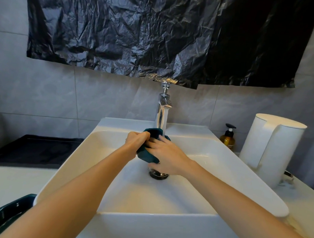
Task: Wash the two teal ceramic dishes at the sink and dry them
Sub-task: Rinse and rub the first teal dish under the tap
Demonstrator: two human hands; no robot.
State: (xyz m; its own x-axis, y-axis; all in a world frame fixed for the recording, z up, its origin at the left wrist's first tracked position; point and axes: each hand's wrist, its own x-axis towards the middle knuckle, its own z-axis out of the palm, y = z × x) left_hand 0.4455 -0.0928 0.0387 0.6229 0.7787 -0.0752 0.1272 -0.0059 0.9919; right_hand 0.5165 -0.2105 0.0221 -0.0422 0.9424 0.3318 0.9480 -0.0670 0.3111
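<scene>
A small teal ceramic dish [146, 152] is held tilted over the white sink [222, 167], under the water that runs from the chrome tap [163, 108]. My left hand [136, 138] grips its upper left rim with curled fingers. My right hand [166, 157] lies against the dish's right side, fingers spread over it and blurred; its thumb curls under the dish's lower edge. The second teal dish [8, 213] stands on the counter at the bottom left, partly hidden by my left forearm.
The drain [158, 175] lies just below the hands. A dark tray [36, 150] sits on the left counter. An amber pump bottle [228, 138] and a white kettle [272, 149] stand right of the sink. Black plastic sheeting [155, 35] hangs above the tap.
</scene>
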